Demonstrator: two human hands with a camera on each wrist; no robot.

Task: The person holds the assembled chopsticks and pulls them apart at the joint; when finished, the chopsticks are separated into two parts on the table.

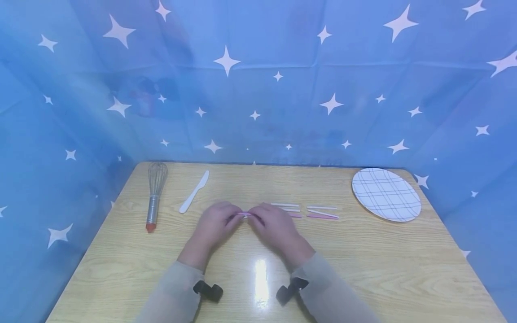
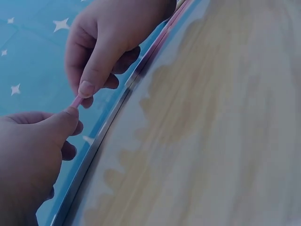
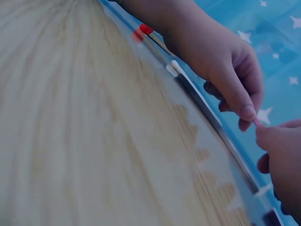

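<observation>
Both hands meet near the middle of the table, pinching a short, thin pink stick [image 1: 244, 214] between them. The left hand [image 1: 215, 225] grips one end with thumb and fingertips, and the right hand [image 1: 276, 226] grips the other. Only a small stretch of pink shows between the fingertips in the left wrist view. A pale sliver lies just under the pink stick in the head view. Beside the right hand lie thin white sticks [image 1: 285, 205] and a pink one [image 1: 295, 215], partly hidden by that hand. Another little group of white sticks [image 1: 322, 207] and a pink stick [image 1: 322, 216] lies farther right.
A white plastic knife [image 1: 195, 192] lies left of the hands, with a wire whisk [image 1: 153, 197] with a red end beyond it. A white oval plate [image 1: 386, 195] with blue lines sits at the back right of the wooden table [image 1: 404, 269]. A blue starred cloth [image 1: 258, 89] hangs behind.
</observation>
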